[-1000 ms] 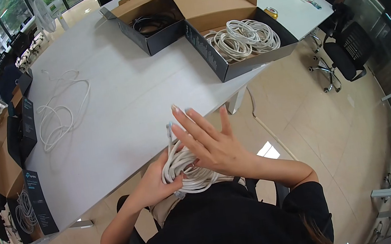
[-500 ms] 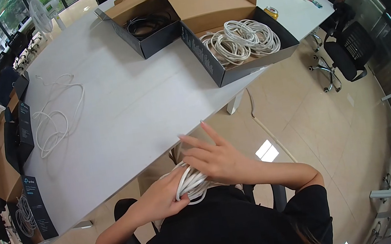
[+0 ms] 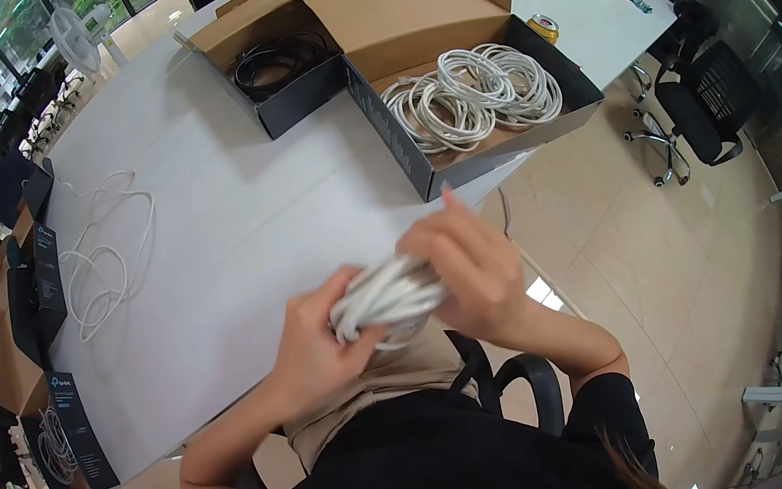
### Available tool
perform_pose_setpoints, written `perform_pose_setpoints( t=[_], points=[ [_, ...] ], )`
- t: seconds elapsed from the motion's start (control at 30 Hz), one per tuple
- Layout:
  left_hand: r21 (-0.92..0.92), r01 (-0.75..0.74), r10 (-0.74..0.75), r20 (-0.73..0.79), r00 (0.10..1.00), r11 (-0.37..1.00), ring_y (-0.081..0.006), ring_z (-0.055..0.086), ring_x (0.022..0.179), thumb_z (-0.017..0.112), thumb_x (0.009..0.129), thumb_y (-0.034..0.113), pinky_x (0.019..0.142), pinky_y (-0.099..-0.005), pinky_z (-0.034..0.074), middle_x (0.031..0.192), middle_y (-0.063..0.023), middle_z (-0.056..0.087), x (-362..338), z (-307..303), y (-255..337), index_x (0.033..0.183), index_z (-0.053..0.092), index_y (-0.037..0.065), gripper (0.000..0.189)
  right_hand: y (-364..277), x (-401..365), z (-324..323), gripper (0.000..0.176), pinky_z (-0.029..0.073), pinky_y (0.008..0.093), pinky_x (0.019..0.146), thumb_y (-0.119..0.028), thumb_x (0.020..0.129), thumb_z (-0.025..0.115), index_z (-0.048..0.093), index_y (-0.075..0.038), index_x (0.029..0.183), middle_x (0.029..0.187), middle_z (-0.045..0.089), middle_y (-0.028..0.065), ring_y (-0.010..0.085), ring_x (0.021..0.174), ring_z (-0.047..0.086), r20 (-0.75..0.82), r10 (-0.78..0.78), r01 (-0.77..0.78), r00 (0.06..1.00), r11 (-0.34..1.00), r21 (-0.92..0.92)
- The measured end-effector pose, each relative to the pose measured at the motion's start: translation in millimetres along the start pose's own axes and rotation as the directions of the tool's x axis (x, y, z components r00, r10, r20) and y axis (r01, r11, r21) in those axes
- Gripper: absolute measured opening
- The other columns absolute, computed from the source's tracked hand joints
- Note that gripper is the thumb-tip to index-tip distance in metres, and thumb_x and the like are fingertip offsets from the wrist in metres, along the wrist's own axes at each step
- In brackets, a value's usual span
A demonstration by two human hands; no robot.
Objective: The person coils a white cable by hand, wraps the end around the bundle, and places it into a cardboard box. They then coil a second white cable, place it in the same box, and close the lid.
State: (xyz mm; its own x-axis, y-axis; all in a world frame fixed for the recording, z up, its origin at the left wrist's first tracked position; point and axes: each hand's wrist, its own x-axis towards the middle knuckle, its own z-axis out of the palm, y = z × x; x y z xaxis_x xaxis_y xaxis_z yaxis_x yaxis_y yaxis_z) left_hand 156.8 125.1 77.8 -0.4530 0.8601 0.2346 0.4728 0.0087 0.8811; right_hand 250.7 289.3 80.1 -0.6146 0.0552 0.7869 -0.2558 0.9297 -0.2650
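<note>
A coiled white cable (image 3: 387, 296) is held up above my lap, close to the table's near edge. My left hand (image 3: 316, 335) wraps round its left side, thumb below and fingers behind. At the coil's right end is my right hand (image 3: 472, 275), blurred by motion, its fingers curled against the cable and one finger pointing up. Beyond them, an open dark box (image 3: 395, 138) holds several coils of white cable (image 3: 480, 94). A loose white cable (image 3: 114, 250) lies in wide loops on the left of the table.
A second open box (image 3: 290, 108) holds a black cable coil (image 3: 278, 62). More boxes line the table's left edge, one with a grey-white cable coil (image 3: 55, 446). A yellow can (image 3: 543, 27) stands behind the white-cable box. An office chair (image 3: 708, 101) is at right; another person sits far off.
Both hands have lifted the white cable coil up and forward from my lap towards the table edge. My right hand's spread fingers have curled in at the coil. The view has shifted slightly.
</note>
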Motion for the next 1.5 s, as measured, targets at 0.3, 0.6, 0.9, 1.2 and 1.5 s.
perform_pose_setpoints(
  t=[0.3, 0.6, 0.9, 1.2, 1.5],
  points=[
    [-0.485, 0.139, -0.006, 0.266, 0.964, 0.863, -0.0081, 0.059, 0.068, 0.064, 0.08, 0.012, 0.061, -0.0215, 0.044, 0.076, -0.0042, 0.063, 49, -8, 44, 0.102, 0.052, -0.001, 0.027, 20, 34, -51, 0.029, 0.047, 0.0249, 0.065, -0.002, 0.062, 0.073, 0.057, -0.002, 0.086, 0.075, 0.059, 0.0051, 0.0156, 0.063, 0.058, 0.085, 0.263, -0.276, 0.961, 0.891, 0.361],
    [-0.237, -0.138, 0.239, 0.477, 0.846, 0.962, -0.0199, 0.059, 0.058, 0.065, 0.077, 0.011, 0.052, -0.0272, 0.042, 0.072, -0.0091, 0.061, 76, -11, 43, 0.107, 0.048, -0.001, 0.036, 48, 30, -57, 0.028, 0.041, 0.0212, 0.054, -0.005, 0.065, 0.072, 0.055, -0.002, 0.087, 0.073, 0.059, 0.005, 0.0131, 0.062, 0.057, 0.39, 0.133, -0.375, 0.911, 0.662, 0.649],
    [-0.41, -0.11, 0.31, 0.464, 0.83, 0.906, -0.0176, 0.059, 0.061, 0.063, 0.079, 0.01, 0.056, -0.027, 0.043, 0.073, -0.0052, 0.061, 120, 1, 36, 0.111, 0.049, 0.0, 0.036, 86, 33, -47, 0.024, 0.032, 0.0179, 0.053, -0.008, 0.067, 0.067, 0.049, -0.003, 0.081, 0.067, 0.048, -0.0017, 0.006, 0.058, 0.043, 0.473, 0.201, -0.514, 0.858, 0.332, 0.791],
    [-0.444, 0.172, -0.055, 0.264, 0.963, 0.879, -0.0153, 0.06, 0.078, 0.064, 0.077, 0.012, 0.066, -0.0255, 0.049, 0.083, -0.0083, 0.058, 288, -4, -21, 0.105, 0.051, 0.001, 0.033, 221, 116, -28, 0.029, 0.044, 0.0201, 0.043, -0.002, 0.07, 0.064, 0.053, 0.001, 0.096, 0.075, 0.058, 0.0062, 0.0085, 0.051, 0.053, 0.483, 0.641, -0.768, 0.597, 0.281, 0.576],
    [0.778, -0.276, 0.339, 0.087, 0.937, 0.564, -0.0358, 0.025, 0.129, 0.042, 0.09, 0.04, 0.107, -0.0391, 0.022, 0.139, -0.0247, 0.024, 284, 31, -71, 0.133, 0.024, -0.009, 0.067, 273, 101, 15, 0.057, 0.028, 0.0366, 0.101, -0.03, 0.082, 0.056, 0.038, 0.003, 0.125, 0.126, 0.04, 0.0254, 0.0335, 0.121, 0.036, 0.34, 0.419, -0.492, 0.842, 0.856, 0.162]
  ],
)
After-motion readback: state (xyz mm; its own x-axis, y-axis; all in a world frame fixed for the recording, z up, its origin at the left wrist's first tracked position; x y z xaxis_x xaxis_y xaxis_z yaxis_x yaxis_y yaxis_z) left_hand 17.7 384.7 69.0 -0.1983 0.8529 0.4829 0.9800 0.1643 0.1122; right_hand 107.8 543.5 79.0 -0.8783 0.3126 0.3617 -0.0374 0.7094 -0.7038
